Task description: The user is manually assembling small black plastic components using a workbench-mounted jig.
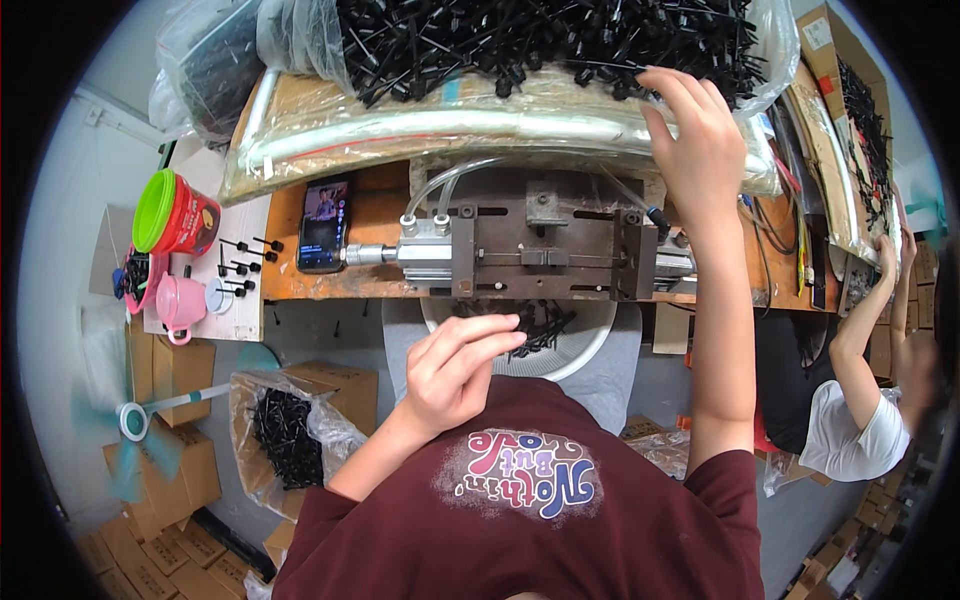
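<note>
My right hand [692,135] reaches to the front edge of a large heap of black plastic parts with thin shafts [540,40]. Its thumb and forefinger are apart, with nothing visible between them. In front of my chest, my left hand [455,368] is closed, its fingers bent together and pointing right. Whatever it may hold is hidden. Between the hands sits a dark metal fixture [545,275] with a small central block and a silver air cylinder [425,258]. Below it, a white basin [585,350] on my lap contains more black parts.
A phone [322,225] stands left of the fixture. Farther left are a red and green tub [185,215], a pink cup [182,303] and several loose black parts [240,265]. A bag-lined box [285,435] stands on the floor. Another person [860,430] works at right.
</note>
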The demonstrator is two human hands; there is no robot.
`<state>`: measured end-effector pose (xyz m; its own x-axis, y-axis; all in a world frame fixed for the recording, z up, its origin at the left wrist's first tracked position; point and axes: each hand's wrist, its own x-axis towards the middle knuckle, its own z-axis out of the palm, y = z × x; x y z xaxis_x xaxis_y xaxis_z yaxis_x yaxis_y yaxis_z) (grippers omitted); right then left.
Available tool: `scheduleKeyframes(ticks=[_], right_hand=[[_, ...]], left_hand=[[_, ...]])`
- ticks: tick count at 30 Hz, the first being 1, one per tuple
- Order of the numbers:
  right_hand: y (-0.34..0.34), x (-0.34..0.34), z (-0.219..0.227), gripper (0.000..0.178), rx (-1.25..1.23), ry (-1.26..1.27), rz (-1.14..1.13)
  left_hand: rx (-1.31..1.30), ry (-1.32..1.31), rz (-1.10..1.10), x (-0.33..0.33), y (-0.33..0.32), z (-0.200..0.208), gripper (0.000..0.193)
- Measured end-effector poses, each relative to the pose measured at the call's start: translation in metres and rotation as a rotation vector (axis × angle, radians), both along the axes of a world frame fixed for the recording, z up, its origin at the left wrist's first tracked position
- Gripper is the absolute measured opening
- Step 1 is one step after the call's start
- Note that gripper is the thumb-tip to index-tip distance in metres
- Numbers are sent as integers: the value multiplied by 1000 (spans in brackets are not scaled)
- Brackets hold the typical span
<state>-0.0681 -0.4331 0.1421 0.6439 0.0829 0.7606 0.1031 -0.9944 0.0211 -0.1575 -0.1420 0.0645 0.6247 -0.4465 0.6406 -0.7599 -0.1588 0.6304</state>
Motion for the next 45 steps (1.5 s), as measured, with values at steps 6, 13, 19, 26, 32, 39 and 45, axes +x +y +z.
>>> scheduleKeyframes(ticks=[6,13,19,26,32,39,45], right_hand=[[-20,44,0,25,-112,174,-179],[-5,20,-13,20,5,124,-49],[19,-21,-15,30,440,46,87],[55,-74,-25,40,610,3,230],[63,-113,-43,18,812,108,269],[78,-137,-62,30,793,298,371],[87,-144,-89,27,450,431,373]], left_hand=[[32,-102,-14,-1,4,-7,41],[-45,-167,460,21,45,-13,37],[265,-106,755,80,115,-35,47],[536,-7,852,142,146,-73,60],[-9,-89,775,105,84,5,29],[-15,-280,229,106,-19,68,9],[118,-347,170,157,-107,61,26]])
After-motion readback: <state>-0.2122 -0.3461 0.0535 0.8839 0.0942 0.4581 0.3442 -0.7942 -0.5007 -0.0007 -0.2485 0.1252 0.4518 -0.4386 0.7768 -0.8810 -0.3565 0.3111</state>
